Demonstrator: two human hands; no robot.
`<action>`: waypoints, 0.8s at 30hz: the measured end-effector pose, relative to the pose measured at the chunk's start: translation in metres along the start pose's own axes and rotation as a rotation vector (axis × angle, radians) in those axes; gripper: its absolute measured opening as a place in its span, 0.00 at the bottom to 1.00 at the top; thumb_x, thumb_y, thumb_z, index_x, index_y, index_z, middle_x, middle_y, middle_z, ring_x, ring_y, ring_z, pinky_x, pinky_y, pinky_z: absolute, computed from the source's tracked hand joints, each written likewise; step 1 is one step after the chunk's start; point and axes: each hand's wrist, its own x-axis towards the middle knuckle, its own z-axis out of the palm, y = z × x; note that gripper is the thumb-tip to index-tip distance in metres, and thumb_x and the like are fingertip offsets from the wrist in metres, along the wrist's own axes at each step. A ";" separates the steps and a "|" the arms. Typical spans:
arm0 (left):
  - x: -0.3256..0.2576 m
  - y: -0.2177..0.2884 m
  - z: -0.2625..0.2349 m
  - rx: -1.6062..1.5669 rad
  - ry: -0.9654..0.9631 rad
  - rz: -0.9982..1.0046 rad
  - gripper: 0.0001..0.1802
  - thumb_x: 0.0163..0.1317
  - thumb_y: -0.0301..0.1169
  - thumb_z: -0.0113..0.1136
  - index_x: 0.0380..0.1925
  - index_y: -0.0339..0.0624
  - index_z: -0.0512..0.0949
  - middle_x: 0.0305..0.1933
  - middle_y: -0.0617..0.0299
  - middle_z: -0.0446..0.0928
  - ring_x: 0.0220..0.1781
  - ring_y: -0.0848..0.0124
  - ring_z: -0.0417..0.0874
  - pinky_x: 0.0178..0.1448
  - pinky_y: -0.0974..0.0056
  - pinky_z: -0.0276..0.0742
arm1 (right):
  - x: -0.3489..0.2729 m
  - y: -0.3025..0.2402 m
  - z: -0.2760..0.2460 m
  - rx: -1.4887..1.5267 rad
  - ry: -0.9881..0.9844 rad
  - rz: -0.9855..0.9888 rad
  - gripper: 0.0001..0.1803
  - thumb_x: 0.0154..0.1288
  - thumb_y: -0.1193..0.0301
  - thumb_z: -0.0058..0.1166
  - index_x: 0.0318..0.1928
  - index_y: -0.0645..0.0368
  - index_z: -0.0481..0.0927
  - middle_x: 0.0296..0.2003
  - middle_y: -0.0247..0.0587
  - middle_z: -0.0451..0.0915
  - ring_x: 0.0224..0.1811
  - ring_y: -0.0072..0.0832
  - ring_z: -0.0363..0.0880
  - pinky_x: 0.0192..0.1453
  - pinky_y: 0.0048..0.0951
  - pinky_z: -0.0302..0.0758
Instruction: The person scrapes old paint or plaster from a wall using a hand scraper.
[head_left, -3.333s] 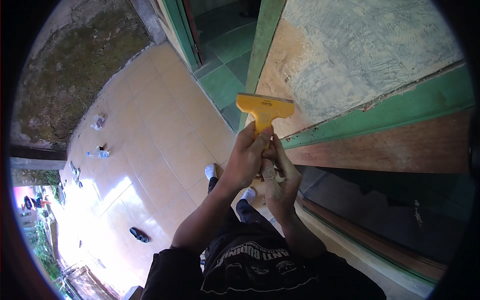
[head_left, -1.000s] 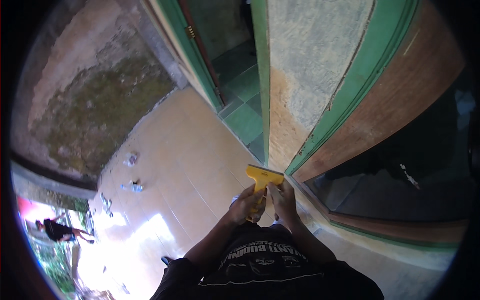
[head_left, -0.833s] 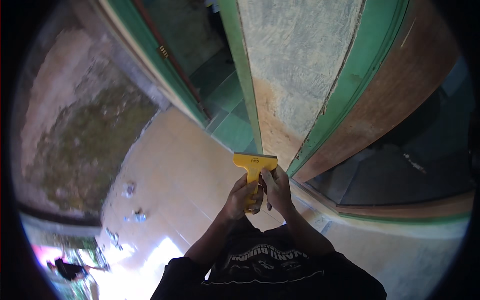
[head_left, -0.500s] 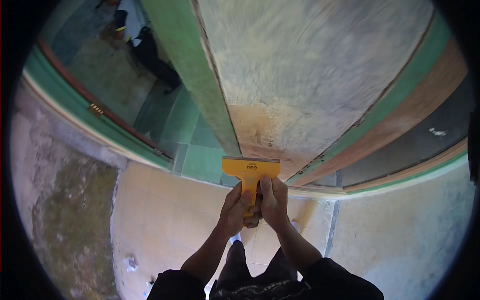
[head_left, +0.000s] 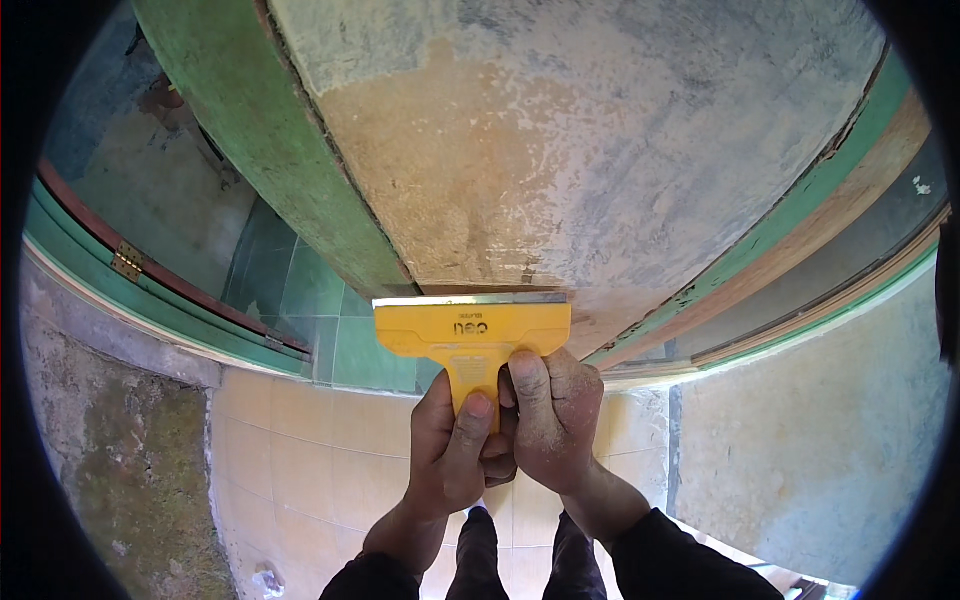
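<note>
The yellow scraper (head_left: 480, 340) has come closer than before, and the plaster wall (head_left: 620, 150) fills more of the view.

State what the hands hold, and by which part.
A yellow scraper: left hand around its handle, right hand with its thumb at the head's lower edge.

The porch floor (head_left: 300, 455) is laid with square beige tiles, pale lines running between them. Crumpled clear plastic (head_left: 268, 580) lies on it near the lower left edge. A white-socked foot (head_left: 476, 507) rests on the tiles, mostly hidden. Green floor tiles (head_left: 365, 350) cover the doorway.
</note>
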 end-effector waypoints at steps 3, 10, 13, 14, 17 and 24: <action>0.001 -0.001 0.002 0.004 0.000 0.018 0.14 0.72 0.39 0.39 0.42 0.39 0.63 0.18 0.71 0.60 0.12 0.87 0.50 0.13 0.77 0.46 | 0.002 0.004 0.000 -0.007 0.003 -0.031 0.13 0.69 0.68 0.42 0.34 0.66 0.73 0.19 0.45 0.75 0.19 0.35 0.76 0.24 0.31 0.71; 0.003 0.002 0.010 0.033 0.077 0.023 0.13 0.72 0.38 0.38 0.41 0.39 0.64 0.18 0.71 0.61 0.11 0.87 0.51 0.13 0.78 0.47 | 0.006 -0.002 0.001 0.044 -0.010 0.024 0.11 0.68 0.69 0.44 0.34 0.67 0.73 0.19 0.46 0.74 0.18 0.37 0.74 0.24 0.32 0.71; 0.003 0.000 0.006 -0.018 0.026 0.022 0.13 0.72 0.38 0.39 0.41 0.39 0.64 0.19 0.71 0.61 0.12 0.87 0.52 0.13 0.78 0.47 | 0.009 -0.002 0.000 -0.013 0.011 -0.041 0.11 0.67 0.70 0.43 0.33 0.67 0.73 0.18 0.46 0.72 0.18 0.38 0.73 0.24 0.33 0.70; 0.003 0.000 0.006 -0.021 0.026 0.021 0.13 0.72 0.38 0.39 0.41 0.39 0.64 0.19 0.71 0.61 0.12 0.87 0.52 0.13 0.78 0.47 | 0.009 -0.001 0.001 -0.009 0.003 -0.048 0.11 0.67 0.70 0.43 0.32 0.66 0.73 0.17 0.45 0.71 0.17 0.37 0.73 0.24 0.32 0.69; 0.006 -0.001 0.004 -0.004 0.009 0.021 0.13 0.72 0.38 0.39 0.40 0.40 0.64 0.19 0.72 0.61 0.12 0.87 0.52 0.13 0.78 0.48 | 0.010 0.004 0.000 0.000 0.006 -0.058 0.12 0.67 0.70 0.43 0.30 0.65 0.73 0.16 0.45 0.70 0.17 0.36 0.72 0.23 0.32 0.68; 0.008 -0.001 0.001 0.015 -0.033 0.016 0.13 0.72 0.39 0.39 0.39 0.40 0.64 0.19 0.72 0.60 0.13 0.88 0.52 0.15 0.79 0.49 | 0.012 0.004 -0.001 0.005 -0.022 -0.057 0.13 0.68 0.70 0.43 0.27 0.65 0.73 0.16 0.43 0.71 0.17 0.33 0.72 0.23 0.30 0.67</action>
